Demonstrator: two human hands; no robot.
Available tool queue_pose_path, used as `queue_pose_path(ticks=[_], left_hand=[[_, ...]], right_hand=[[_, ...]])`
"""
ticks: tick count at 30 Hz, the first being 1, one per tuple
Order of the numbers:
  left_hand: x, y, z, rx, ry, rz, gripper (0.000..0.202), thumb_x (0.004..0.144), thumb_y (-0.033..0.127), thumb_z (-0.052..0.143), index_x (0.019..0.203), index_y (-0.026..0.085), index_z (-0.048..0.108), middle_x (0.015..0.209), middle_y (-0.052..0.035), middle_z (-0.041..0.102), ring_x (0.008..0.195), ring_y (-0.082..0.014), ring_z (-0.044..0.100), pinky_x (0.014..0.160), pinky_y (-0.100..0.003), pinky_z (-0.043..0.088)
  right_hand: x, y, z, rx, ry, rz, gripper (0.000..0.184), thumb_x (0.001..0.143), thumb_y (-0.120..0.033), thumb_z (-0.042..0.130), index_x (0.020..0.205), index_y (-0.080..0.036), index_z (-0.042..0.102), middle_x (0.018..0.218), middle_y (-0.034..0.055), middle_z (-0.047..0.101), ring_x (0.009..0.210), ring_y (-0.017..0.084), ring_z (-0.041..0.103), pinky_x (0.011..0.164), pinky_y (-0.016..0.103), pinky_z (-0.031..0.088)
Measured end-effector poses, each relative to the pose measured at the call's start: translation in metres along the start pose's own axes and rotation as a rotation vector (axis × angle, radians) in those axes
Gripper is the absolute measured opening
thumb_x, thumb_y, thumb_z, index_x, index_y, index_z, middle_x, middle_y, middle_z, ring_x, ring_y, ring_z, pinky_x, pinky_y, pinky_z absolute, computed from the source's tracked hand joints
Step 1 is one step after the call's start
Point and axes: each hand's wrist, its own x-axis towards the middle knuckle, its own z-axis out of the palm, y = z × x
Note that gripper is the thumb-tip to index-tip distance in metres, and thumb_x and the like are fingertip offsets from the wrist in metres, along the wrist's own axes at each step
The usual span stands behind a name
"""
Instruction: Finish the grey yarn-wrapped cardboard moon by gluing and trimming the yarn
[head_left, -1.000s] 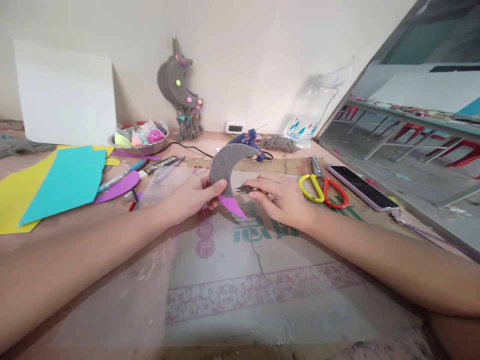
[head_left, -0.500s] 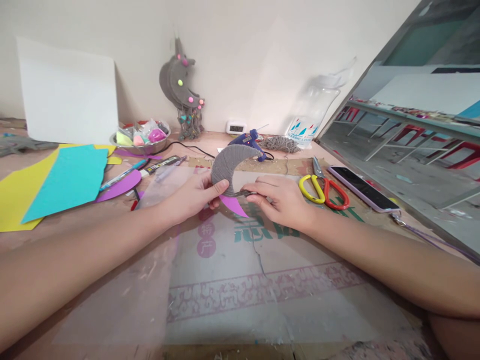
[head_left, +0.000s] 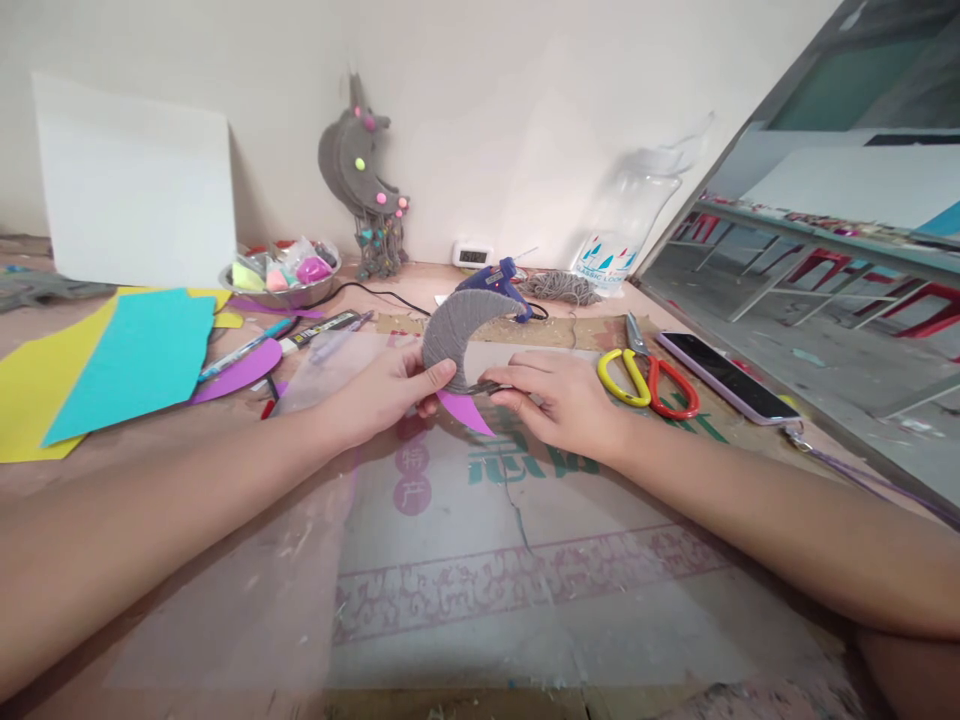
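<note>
My left hand [head_left: 401, 390] grips a crescent moon wrapped in grey yarn [head_left: 461, 325] by its rounded left side, thumb on the front. Below the moon, a pointed purple piece [head_left: 469, 412] shows; whether it is attached or merely behind cannot be made out. My right hand [head_left: 559, 400] pinches the strand of grey yarn [head_left: 487, 387] at the moon's lower end between thumb and fingers. Behind the moon's upper tip lies a blue glue gun [head_left: 499, 280], partly hidden. A heap of grey yarn [head_left: 559, 289] rests to its right.
Scissors [head_left: 649, 380] and a phone [head_left: 727, 378] lie to the right. Yellow [head_left: 37, 380] and turquoise sheets [head_left: 135, 360], pens [head_left: 240, 352] and a bowl of coloured clay [head_left: 281, 285] are on the left. A decorated moon [head_left: 360, 170], small clock [head_left: 473, 255] and clear jug [head_left: 626, 220] stand behind.
Almost nothing differs. The moon and both hands hold nearly the same place, with only a very slight shift to the left of the moon and purple piece.
</note>
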Motion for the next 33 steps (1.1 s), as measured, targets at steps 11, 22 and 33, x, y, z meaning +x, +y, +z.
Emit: queue_pose_path(ticks=[11,22,33], left_hand=[[0.0,-0.0024,-0.0026,0.008,-0.011,-0.03,0.028,0.081,0.042,0.058,0.073,0.018,0.046,0.053,0.0049,0.046,0.045,-0.0056,0.038,0.043,-0.018,0.03],[-0.0019,0.0017,0.0017,-0.011,-0.007,-0.037,0.027,0.082,0.042,0.056,0.074,0.019,0.045,0.054,0.005,0.044,0.044,-0.0062,0.037,0.043,-0.018,0.029],[-0.0021,0.0032,0.0029,-0.054,-0.001,-0.026,0.024,0.082,0.037,0.057,0.072,0.018,0.047,0.053,0.0051,0.045,0.046,-0.0057,0.04,0.043,-0.017,0.03]], right_hand=[[0.0009,0.0011,0.001,0.057,-0.003,-0.006,0.028,0.091,-0.034,0.045,0.099,-0.015,0.064,0.079,0.0045,0.064,0.068,0.012,0.055,0.06,0.024,0.036],[-0.0004,0.0017,0.0017,0.135,0.026,0.1,0.026,0.09,-0.034,0.046,0.099,-0.016,0.063,0.074,0.0028,0.061,0.061,0.011,0.05,0.06,0.024,0.036],[-0.001,0.0019,0.0019,0.142,0.026,0.036,0.025,0.089,-0.033,0.048,0.099,-0.016,0.064,0.076,0.0034,0.064,0.064,0.011,0.053,0.06,0.023,0.037]])
